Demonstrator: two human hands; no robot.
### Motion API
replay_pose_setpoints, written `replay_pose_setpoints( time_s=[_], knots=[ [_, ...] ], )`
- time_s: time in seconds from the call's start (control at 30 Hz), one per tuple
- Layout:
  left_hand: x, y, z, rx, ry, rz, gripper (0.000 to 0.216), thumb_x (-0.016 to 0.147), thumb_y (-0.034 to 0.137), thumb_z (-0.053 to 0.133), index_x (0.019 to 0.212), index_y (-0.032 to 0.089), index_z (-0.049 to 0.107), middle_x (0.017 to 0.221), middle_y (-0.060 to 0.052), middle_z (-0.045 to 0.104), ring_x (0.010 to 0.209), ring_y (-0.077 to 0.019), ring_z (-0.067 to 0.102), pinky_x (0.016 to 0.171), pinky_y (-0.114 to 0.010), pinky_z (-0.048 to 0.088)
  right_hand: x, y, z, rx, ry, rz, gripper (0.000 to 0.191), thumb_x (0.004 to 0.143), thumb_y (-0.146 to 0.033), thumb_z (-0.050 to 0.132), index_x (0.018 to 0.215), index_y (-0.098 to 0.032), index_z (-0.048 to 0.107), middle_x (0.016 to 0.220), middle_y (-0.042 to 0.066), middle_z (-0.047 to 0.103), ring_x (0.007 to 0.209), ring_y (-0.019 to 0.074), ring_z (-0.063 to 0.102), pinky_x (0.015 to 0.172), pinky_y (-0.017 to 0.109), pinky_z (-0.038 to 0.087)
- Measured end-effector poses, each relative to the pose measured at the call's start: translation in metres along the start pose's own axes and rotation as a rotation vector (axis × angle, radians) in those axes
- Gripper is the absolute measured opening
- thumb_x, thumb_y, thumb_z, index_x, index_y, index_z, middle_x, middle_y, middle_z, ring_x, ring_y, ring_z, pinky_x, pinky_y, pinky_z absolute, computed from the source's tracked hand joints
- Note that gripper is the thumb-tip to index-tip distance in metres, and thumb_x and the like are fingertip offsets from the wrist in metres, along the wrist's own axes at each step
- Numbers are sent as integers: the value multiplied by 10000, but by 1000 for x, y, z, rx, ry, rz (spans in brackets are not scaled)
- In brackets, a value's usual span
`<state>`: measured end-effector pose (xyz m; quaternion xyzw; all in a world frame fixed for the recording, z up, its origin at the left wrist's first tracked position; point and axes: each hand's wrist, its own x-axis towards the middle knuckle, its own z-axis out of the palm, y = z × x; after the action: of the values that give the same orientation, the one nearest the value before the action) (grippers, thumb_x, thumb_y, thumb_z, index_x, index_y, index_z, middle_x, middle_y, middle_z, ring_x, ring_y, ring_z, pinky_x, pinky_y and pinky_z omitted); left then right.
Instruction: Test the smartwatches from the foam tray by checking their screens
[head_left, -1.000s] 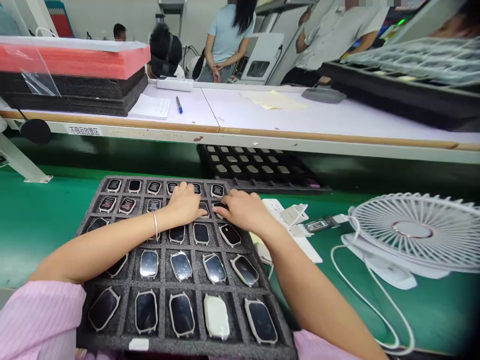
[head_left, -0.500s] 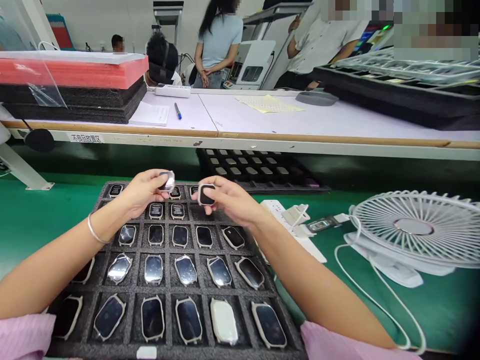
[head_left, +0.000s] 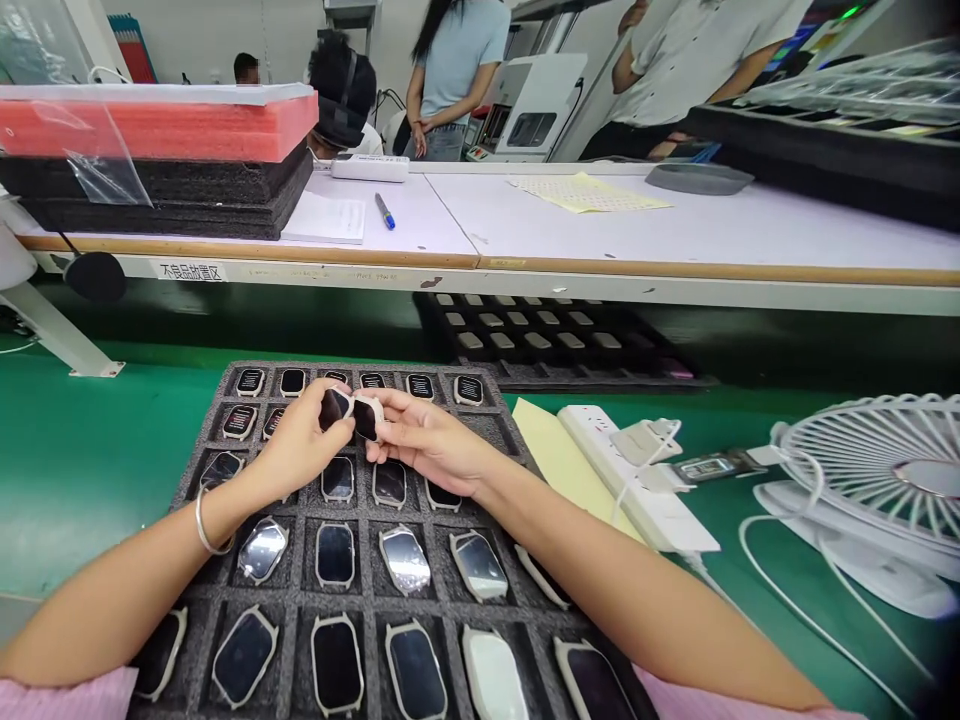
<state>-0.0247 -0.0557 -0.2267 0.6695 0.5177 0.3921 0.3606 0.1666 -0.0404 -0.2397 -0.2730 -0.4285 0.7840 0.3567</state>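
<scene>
Between thumb and fingers, my left hand (head_left: 304, 435) grips a smartwatch case (head_left: 335, 406) with a dark screen. My right hand (head_left: 427, 432) pinches a second watch case (head_left: 366, 418), its dark face turned toward me. The two cases are close together, side by side, above a black foam tray (head_left: 292, 590). Strapless watch cases lie in the tray's compartments, such as a dark-faced one (head_left: 337, 664) near the front and a pale one turned face down (head_left: 495, 675). Several in the far rows show lit text, like the watch at the far right corner (head_left: 469, 390).
To the right are a white power strip (head_left: 600, 440), a yellow sheet (head_left: 551, 450) and a white fan (head_left: 885, 470) with a cable. A shelf (head_left: 465, 215) behind holds foam stacks (head_left: 157, 135), a pen (head_left: 385, 212) and papers. Another filled tray (head_left: 555, 340) sits beneath; people are beyond.
My hands have come together, bringing the two watch cases side by side and a little lower. The camera view has shifted, so the tray's far right corner and the yellow sheet now show.
</scene>
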Motion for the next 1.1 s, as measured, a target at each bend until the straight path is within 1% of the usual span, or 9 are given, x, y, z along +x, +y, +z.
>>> replay_pose_setpoints(
  time_s=[0.1,0.23,0.3,0.4,0.57,0.73,0.93,1.1],
  knots=[
    [-3,-3,1,40,4,-30,349,791,265,624,1128,197,562,978,-35,646,819,-184,584,707,-306,454,0,2,-6,1,7,-3,444,759,-258,841,1162,-218,660,902,-6,674,700,112,678,703,271,548],
    [-5,-7,3,1,27,-43,358,827,288,600,1169,198,547,1052,-54,658,914,-199,619,774,-323,477,0,4,-9,38,-37,-3,459,787,-261,825,1208,-219,645,900,-2,679,752,123,697,753,281,554],
    [-7,-7,3,-2,26,-45,342,842,297,584,1168,198,549,1097,-69,662,973,-214,625,802,-335,484,0,5,-9,60,-64,-5,451,795,-264,821,1209,-221,647,921,1,679,755,123,702,754,281,556],
    [-10,-4,2,21,13,-46,343,841,294,585,1170,204,553,1107,-76,667,1016,-229,626,812,-342,490,0,7,-9,83,-89,-10,440,802,-264,819,1208,-223,654,952,1,677,756,116,706,756,273,557],
    [-12,-1,2,29,11,-34,348,823,265,564,1164,196,554,1075,-72,661,938,-210,629,764,-327,492,-2,7,-7,110,-111,-34,448,811,-258,815,1223,-225,642,927,-2,687,777,119,707,770,273,559],
    [-11,-2,5,-40,19,-45,377,817,290,581,1177,188,537,1007,-58,646,839,-179,609,716,-308,488,-3,8,-6,118,-143,-34,459,814,-263,815,1231,-219,629,913,-7,692,765,114,708,760,265,561],
    [-11,1,5,-62,14,-42,336,813,283,587,1132,187,547,984,-51,642,859,-177,599,739,-310,481,-3,9,-5,89,-162,-39,465,830,-273,801,1247,-211,605,880,-8,696,766,114,708,742,249,552],
    [-11,1,5,-62,19,-30,334,821,294,592,1136,190,550,1043,-64,648,910,-190,608,759,-317,483,-5,7,-3,81,-161,-57,444,830,-272,801,1226,-215,608,905,-11,688,757,106,697,757,260,551]
  ],
)
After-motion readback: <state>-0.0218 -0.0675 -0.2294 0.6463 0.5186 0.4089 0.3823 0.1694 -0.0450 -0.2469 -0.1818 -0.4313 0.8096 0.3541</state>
